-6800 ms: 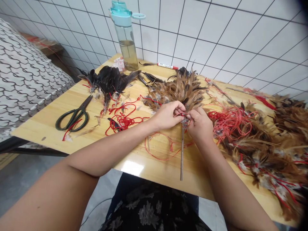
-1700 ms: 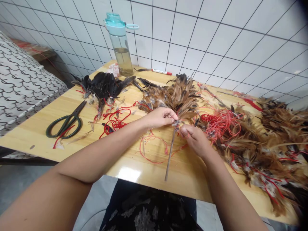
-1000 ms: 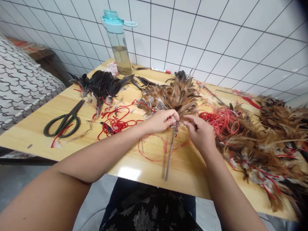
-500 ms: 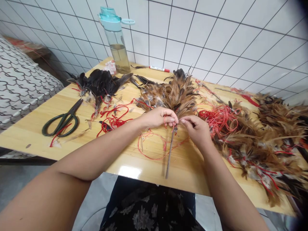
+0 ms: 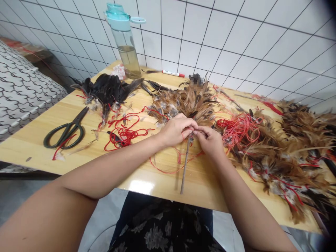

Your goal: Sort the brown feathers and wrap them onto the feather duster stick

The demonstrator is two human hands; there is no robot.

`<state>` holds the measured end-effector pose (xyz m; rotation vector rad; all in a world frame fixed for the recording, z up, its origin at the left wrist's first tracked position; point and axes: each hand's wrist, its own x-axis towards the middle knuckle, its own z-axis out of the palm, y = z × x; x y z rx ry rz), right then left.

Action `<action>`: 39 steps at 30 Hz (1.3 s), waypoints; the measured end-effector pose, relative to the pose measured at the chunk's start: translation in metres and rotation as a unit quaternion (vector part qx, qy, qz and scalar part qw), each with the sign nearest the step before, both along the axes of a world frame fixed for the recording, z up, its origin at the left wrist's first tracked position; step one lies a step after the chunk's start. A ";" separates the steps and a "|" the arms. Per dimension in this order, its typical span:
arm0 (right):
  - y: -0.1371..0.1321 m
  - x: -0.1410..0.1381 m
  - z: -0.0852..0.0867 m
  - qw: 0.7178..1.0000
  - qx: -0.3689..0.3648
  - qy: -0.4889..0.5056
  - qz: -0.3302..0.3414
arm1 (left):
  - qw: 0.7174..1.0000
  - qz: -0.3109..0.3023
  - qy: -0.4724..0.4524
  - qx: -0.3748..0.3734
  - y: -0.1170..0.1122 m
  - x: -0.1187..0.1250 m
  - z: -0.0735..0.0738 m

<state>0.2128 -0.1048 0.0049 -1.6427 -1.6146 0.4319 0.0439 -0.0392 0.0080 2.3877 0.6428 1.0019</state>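
At the middle of the table my left hand (image 5: 179,129) is closed, with red string (image 5: 183,135) looped round its fingers. My right hand (image 5: 210,140) pinches right beside it, and the fingertips of both hands meet at the upper end of a thin stick (image 5: 185,164). The stick slants down toward the table's front edge. What sits between the right fingertips is too small to make out. Just beyond the hands spreads a bundle of brown feathers (image 5: 198,99). A pinkish-red strand (image 5: 165,171) curves over the table below my left hand.
Dark-handled scissors (image 5: 65,134), black feathers (image 5: 106,89) and tangled red string (image 5: 126,134) lie left. A water bottle (image 5: 127,56) and a red-capped marker (image 5: 173,73) stand and lie at the back. Right are a red string heap (image 5: 241,127) and brown feather bunches (image 5: 286,154).
My right hand has moved left, its fingertips now meeting those of my left hand. My left hand has shifted slightly right. The stick stays nearly in place.
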 end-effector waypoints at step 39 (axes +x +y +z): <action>-0.015 0.015 0.034 0.900 0.001 -0.433 -0.049 | 0.986 -0.048 0.119 0.103 0.020 -0.017 0.004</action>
